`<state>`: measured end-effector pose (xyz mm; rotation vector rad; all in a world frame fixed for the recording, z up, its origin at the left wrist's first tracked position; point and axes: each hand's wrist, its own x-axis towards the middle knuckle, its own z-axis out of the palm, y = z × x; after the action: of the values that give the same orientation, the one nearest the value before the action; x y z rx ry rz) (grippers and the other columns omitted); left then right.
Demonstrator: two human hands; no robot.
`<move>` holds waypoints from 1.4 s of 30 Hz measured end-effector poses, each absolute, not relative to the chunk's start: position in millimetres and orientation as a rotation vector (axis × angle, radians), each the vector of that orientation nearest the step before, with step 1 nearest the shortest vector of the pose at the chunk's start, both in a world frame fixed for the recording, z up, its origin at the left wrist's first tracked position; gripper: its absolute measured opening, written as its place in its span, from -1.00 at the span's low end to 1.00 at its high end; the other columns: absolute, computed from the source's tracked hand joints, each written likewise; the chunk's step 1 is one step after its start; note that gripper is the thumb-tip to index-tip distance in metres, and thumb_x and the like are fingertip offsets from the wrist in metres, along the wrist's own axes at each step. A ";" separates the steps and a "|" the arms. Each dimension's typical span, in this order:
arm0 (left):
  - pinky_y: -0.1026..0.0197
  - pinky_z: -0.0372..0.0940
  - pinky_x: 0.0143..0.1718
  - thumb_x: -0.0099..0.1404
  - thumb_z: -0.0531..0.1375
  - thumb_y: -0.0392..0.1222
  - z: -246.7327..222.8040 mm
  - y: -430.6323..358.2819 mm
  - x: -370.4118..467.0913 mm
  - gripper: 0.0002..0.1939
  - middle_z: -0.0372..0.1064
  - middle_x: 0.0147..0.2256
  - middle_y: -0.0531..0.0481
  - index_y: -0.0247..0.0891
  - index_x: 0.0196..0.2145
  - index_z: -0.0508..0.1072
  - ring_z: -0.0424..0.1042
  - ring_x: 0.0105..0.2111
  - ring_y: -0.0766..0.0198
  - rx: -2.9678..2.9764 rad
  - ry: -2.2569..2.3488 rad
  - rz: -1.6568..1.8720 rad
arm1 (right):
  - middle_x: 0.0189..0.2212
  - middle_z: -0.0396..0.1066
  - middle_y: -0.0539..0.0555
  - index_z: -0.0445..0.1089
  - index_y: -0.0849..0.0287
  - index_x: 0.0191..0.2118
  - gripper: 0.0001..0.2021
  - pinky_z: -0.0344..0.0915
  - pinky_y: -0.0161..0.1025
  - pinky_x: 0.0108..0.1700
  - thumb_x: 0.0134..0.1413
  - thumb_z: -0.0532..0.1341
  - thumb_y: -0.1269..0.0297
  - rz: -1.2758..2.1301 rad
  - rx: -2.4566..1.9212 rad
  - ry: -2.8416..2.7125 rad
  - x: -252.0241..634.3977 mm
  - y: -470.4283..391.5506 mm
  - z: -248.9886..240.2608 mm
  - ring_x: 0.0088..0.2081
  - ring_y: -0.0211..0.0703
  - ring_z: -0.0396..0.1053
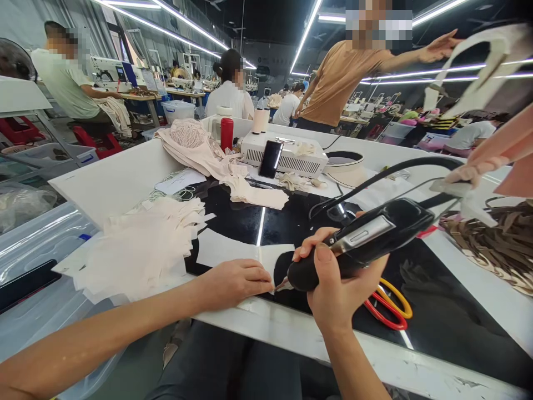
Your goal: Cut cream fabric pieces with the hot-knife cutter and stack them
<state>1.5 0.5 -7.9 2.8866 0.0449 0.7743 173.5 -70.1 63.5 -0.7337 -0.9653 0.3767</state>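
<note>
My right hand is wrapped round a black handheld tool with a cable at its back; its narrow metal tip points down-left at the table edge. My left hand lies palm down, fingers together, pressing the front edge of a white fabric piece on the glossy black surface. The tool's tip is close beside my left fingertips, at the fabric's right corner. Whether the tip touches the fabric, I cannot tell. A heap of pale fabric pieces lies left of my left hand.
Scissors with red and yellow handles lie right of my right wrist. Behind are a phone, a white vented box, a red bottle and pale cloth. Brown straps lie right. A person stands beyond, arm outstretched.
</note>
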 end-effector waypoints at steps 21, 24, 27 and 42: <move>0.07 0.41 0.16 0.48 0.07 -0.49 -3.5 0.7 -1.0 -0.67 0.54 0.01 -0.18 -0.35 0.10 0.46 0.47 0.07 0.10 2.813 0.074 0.707 | -0.34 0.51 -0.14 0.22 0.00 -0.07 -0.61 0.47 -0.22 -0.44 0.12 0.38 0.46 0.349 -0.753 -0.988 170.0 -70.0 66.9 -0.51 -0.27 0.44; 0.08 0.41 0.15 0.47 0.07 -0.49 -2.5 0.8 -1.2 -0.68 0.54 0.01 -0.16 -0.34 0.08 0.47 0.47 0.05 0.10 2.804 0.075 0.705 | -0.34 0.51 -0.14 0.22 -0.01 -0.08 -0.62 0.42 -0.26 -0.48 0.13 0.38 0.46 0.360 -0.760 -0.973 169.6 -70.0 66.7 -0.51 -0.27 0.44; 0.09 0.40 0.15 0.49 0.06 -0.48 -2.2 0.8 -1.4 -0.68 0.54 0.01 -0.15 -0.31 0.08 0.47 0.46 0.05 0.11 2.799 0.087 0.694 | -0.33 0.50 -0.14 0.21 -0.02 -0.09 -0.62 0.43 -0.25 -0.47 0.13 0.39 0.44 0.377 -0.763 -0.956 169.6 -70.0 66.6 -0.51 -0.27 0.44; 0.07 0.41 0.17 0.47 0.07 -0.50 -4.1 0.2 -0.7 -0.66 0.53 0.01 -0.18 -0.32 0.10 0.46 0.46 0.08 0.11 2.830 0.093 0.686 | -0.33 0.50 -0.13 0.22 -0.01 -0.08 -0.63 0.48 -0.22 -0.44 0.15 0.40 0.40 0.358 -0.741 -0.969 167.1 -67.5 64.5 -0.51 -0.28 0.44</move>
<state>-0.7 0.2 -4.1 2.8298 0.0933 0.6864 167.1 -67.5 64.5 -0.7411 -0.9690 0.3582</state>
